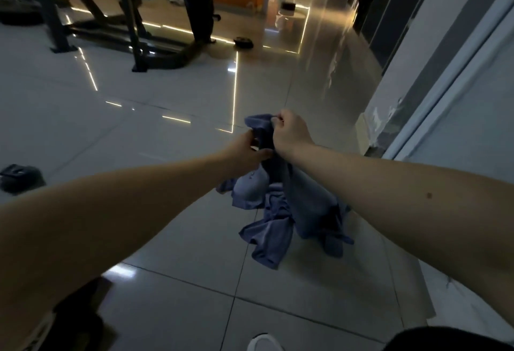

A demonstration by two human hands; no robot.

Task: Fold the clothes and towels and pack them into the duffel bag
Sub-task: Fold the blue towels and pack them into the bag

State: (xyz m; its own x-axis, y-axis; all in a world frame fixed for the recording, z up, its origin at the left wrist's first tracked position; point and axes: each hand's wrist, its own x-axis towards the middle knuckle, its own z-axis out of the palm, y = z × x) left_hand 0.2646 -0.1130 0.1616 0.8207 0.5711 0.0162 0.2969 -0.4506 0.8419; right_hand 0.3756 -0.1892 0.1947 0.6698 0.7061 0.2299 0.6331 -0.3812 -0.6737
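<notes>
Blue cloth (281,211): limp, light | right hand (290,132) pinches top edge | left hand (244,153) grips it, 8 o'clock of right | probably best held by corners.

An exercise machine (133,16) stands on the glossy tiled floor (139,133) at eleven o'clock, a small dark disc (243,42) at twelve. A white shoe (262,343) shows at six.

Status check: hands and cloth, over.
Hands: left hand and right hand both grip blue cloth. Cloth hangs bunched, unfolded. Nothing in the way.
</notes>
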